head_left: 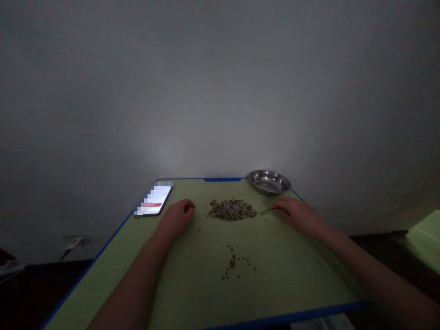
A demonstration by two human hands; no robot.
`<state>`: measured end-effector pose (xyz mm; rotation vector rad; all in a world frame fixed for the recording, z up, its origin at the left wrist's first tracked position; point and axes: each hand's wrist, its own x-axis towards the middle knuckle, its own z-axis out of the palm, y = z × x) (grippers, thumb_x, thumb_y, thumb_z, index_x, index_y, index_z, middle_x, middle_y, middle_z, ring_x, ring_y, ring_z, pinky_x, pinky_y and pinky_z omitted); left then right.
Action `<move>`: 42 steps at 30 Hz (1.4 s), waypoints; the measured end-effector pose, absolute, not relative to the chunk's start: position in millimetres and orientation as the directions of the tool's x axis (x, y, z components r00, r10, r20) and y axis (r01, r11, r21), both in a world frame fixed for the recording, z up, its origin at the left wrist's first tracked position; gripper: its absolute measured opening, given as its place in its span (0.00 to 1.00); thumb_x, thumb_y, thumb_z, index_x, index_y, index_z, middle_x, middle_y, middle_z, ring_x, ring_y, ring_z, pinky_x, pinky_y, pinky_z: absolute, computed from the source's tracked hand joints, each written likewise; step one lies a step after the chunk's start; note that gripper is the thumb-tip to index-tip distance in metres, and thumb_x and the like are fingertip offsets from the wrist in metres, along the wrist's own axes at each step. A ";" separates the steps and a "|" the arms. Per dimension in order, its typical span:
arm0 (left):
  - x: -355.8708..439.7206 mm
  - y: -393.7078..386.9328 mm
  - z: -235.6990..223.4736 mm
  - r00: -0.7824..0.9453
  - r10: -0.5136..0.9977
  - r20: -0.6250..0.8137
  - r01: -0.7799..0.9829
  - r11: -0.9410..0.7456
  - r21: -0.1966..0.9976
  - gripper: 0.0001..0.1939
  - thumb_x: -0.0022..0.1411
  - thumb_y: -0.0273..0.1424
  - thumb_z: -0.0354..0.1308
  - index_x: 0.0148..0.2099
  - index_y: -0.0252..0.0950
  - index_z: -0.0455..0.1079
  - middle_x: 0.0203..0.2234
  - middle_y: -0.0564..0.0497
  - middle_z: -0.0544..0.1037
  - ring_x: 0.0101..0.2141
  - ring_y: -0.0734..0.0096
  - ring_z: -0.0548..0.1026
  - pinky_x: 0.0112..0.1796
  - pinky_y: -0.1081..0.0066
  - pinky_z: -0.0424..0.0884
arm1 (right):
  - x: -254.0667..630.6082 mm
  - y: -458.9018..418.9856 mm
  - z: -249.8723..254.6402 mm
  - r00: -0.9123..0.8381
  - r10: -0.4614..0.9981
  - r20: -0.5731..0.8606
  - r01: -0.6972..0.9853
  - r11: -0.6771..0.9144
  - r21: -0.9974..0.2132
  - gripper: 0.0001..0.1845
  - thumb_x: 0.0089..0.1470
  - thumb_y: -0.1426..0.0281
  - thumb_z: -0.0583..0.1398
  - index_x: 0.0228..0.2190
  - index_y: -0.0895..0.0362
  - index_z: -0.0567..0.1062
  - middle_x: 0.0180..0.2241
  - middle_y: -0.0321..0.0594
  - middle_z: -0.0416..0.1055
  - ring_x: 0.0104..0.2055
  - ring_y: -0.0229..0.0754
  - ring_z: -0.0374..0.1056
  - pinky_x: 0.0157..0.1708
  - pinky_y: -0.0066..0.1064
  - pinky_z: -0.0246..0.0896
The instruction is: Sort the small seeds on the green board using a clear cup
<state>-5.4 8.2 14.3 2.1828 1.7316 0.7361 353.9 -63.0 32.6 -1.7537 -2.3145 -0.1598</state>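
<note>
Bare forearms (137, 270) taper smoothly toward a bare left hand (177, 215) and equally bare right hand (298, 213)

The bowl (270, 187) looks like polished metal, smooth and glossy with bright reflections inside, while the tabletop (192, 275) reads as smooth and mostly matt, its blue edging (222, 179) resembling plastic. The heap of small grains (232, 210) makes a rough, pebbly, dull surface, and the slim tool (266, 211) beside it is too fine and dim for its material to be told. Behind them the wall (220, 91) has a matt, plaster-like finish, and the phone (156, 199) shows a flat, smooth, glass-like screen.
</note>
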 end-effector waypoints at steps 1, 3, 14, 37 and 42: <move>-5.6 8.4 13.9 0.160 0.961 0.224 0.831 -0.254 0.496 0.14 0.54 0.31 0.47 0.38 0.35 0.72 0.31 0.47 0.77 0.32 0.67 0.73 0.34 0.70 0.64 | 354.5 -64.6 33.7 -0.262 0.933 0.245 0.957 0.284 -0.057 0.12 0.57 0.68 0.52 0.35 0.53 0.76 0.35 0.41 0.73 0.36 0.45 0.69 0.33 0.33 0.60; -5.8 8.8 13.3 0.157 0.962 0.224 0.835 -0.250 0.491 0.14 0.54 0.31 0.47 0.37 0.35 0.72 0.31 0.47 0.77 0.32 0.67 0.73 0.34 0.70 0.64 | 354.8 -65.8 35.1 -0.267 0.928 0.259 0.953 0.293 -0.070 0.12 0.58 0.68 0.52 0.35 0.53 0.76 0.36 0.41 0.73 0.36 0.44 0.69 0.34 0.33 0.60; -6.2 7.8 14.8 0.163 0.963 0.213 0.833 -0.250 0.494 0.14 0.54 0.31 0.47 0.37 0.35 0.72 0.32 0.47 0.77 0.33 0.67 0.73 0.35 0.69 0.64 | 348.1 -41.9 24.7 -0.271 0.902 0.336 0.948 0.311 -0.073 0.11 0.57 0.69 0.53 0.36 0.54 0.76 0.36 0.42 0.73 0.38 0.45 0.69 0.37 0.34 0.61; -3.4 8.7 15.7 0.173 0.966 0.194 0.849 -0.246 0.467 0.15 0.54 0.31 0.47 0.38 0.35 0.72 0.31 0.47 0.77 0.32 0.66 0.73 0.34 0.69 0.65 | 361.2 -45.8 31.2 -0.359 0.873 0.331 0.909 0.408 -0.090 0.11 0.58 0.70 0.53 0.34 0.54 0.76 0.34 0.41 0.72 0.36 0.43 0.68 0.37 0.34 0.62; -4.3 7.0 17.3 0.167 0.969 0.185 0.844 -0.237 0.481 0.15 0.54 0.32 0.47 0.38 0.35 0.72 0.32 0.46 0.77 0.33 0.66 0.73 0.35 0.69 0.65 | 352.4 -40.4 25.6 -0.354 0.875 0.331 0.910 0.404 -0.094 0.11 0.57 0.72 0.53 0.35 0.54 0.77 0.34 0.42 0.72 0.36 0.43 0.68 0.37 0.34 0.62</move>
